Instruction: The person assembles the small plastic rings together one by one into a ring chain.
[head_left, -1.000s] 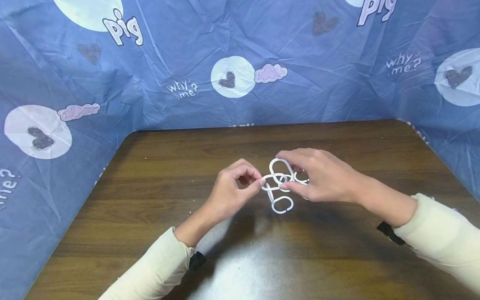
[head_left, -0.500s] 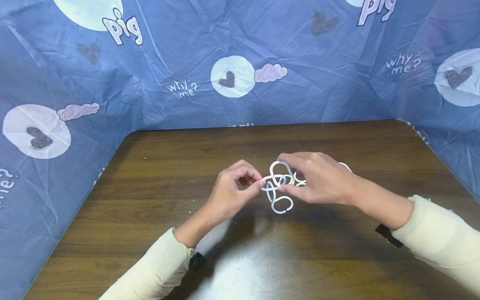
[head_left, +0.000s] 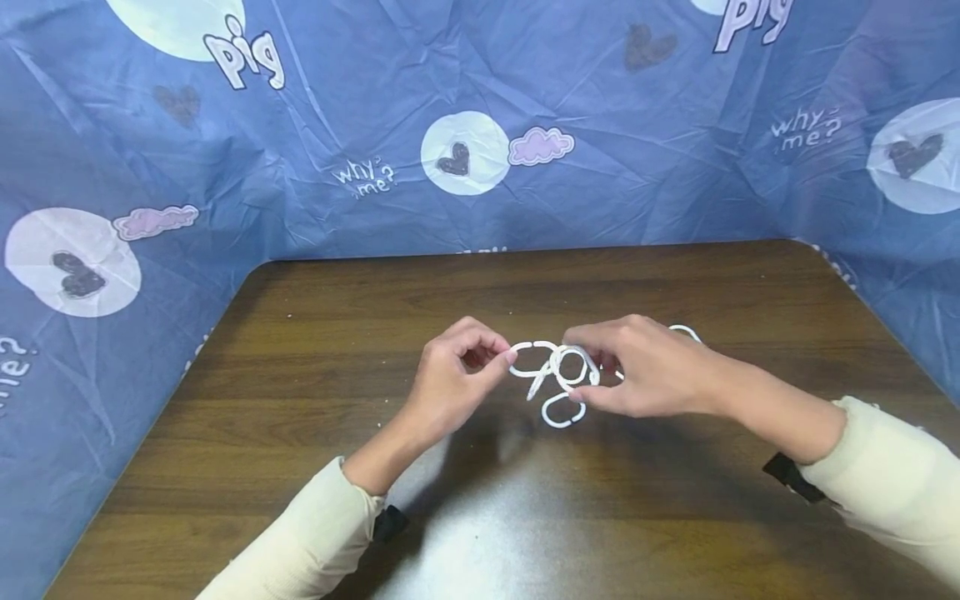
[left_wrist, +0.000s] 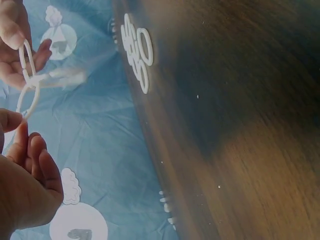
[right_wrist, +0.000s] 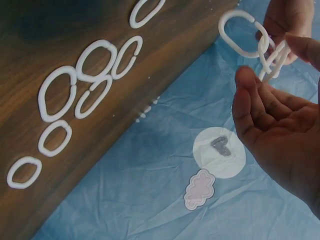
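Note:
My left hand [head_left: 457, 375] pinches a white plastic ring [head_left: 528, 375] between thumb and index fingertip at its left end. This oval ring has a small gap in its side. My right hand [head_left: 652, 367] pinches another white ring between thumb and fingers, just to the right. In the left wrist view the ring at my left fingertips [left_wrist: 37, 97] and the ring at my right fingers [left_wrist: 32, 55] loop through each other. A blurred third ring [left_wrist: 67, 76] hangs from where they meet. Both hands hold the linked rings above the wooden table.
Several loose white rings lie on the table [head_left: 262, 433]; one ring [head_left: 561, 426] shows below my hands, another ring [head_left: 684, 327] behind my right hand. In the right wrist view a loose ring [right_wrist: 42, 95] lies among others. A blue printed cloth [head_left: 600, 75] surrounds the table.
My left hand has shifted slightly left, drawing its ring with it. My right hand has moved slightly down and right, and its ring has tilted. The linked rings now spread further apart.

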